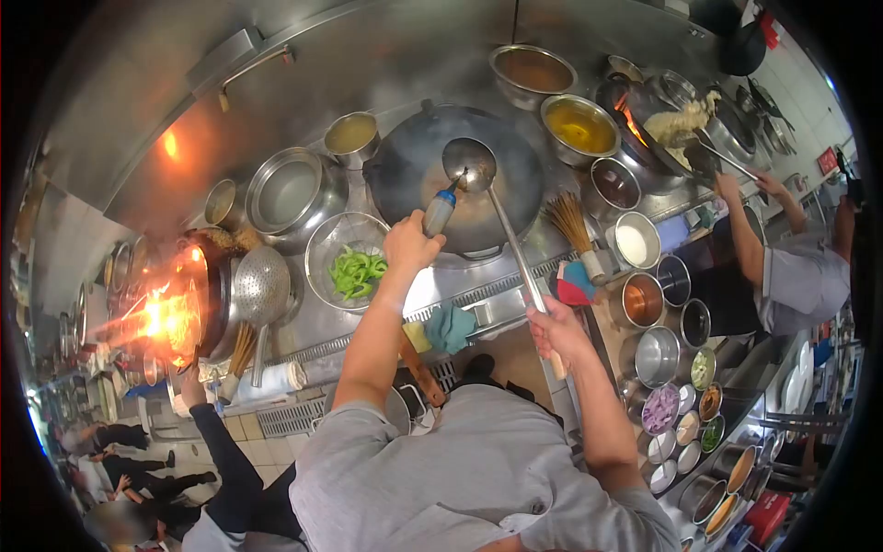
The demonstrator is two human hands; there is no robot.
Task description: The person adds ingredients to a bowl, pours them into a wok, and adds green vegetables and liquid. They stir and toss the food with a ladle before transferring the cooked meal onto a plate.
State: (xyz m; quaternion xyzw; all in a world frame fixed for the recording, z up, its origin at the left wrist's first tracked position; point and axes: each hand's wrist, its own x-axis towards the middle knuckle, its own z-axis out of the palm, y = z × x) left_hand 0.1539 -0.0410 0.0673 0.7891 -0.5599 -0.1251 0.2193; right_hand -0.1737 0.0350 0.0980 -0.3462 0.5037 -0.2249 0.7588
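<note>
My left hand is closed around a small squeeze bottle with a blue collar, its nozzle tipped over the bowl of a ladle. Wrapped round the ladle's long handle is my right hand. The ladle bowl hangs over a large dark wok, with something brownish and hazy at the bottom. Left of my left hand, sliced green vegetables lie in a wire strainer.
Flames rise from a wok at the left, where another person's hand reaches in. At the right a co-worker works a wok with a ladle. Metal bowls, a bamboo brush and several ingredient pots stand around.
</note>
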